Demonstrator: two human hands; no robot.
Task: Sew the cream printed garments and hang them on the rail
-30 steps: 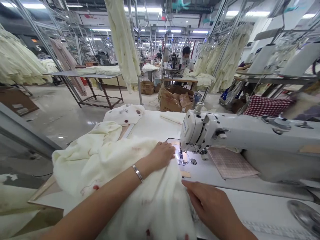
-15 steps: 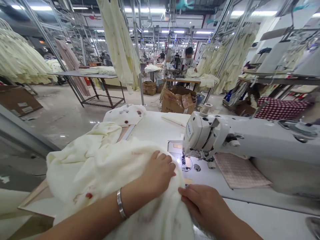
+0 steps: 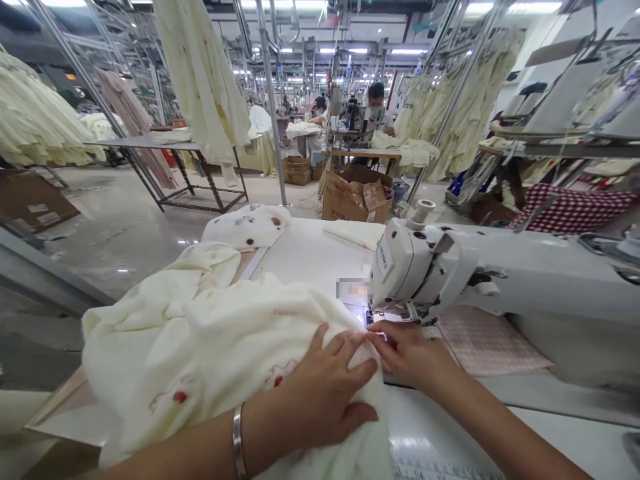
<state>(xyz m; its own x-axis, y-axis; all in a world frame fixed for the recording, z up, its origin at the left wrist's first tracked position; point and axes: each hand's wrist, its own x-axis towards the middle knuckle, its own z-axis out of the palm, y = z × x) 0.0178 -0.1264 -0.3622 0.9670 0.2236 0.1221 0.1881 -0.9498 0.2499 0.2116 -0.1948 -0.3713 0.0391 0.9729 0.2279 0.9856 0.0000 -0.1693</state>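
The left hand spreads its fingers flat on cream fabric, heaped on the bench beside the sewing machine. The right hand pinches the fabric's edge near the presser foot. Pink checked cloth lies under the machine's arm.

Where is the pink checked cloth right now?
In the head view, the pink checked cloth lies right of centre, under the long arm of the white metal sewing machine, just to the right of the person's bare right hand.
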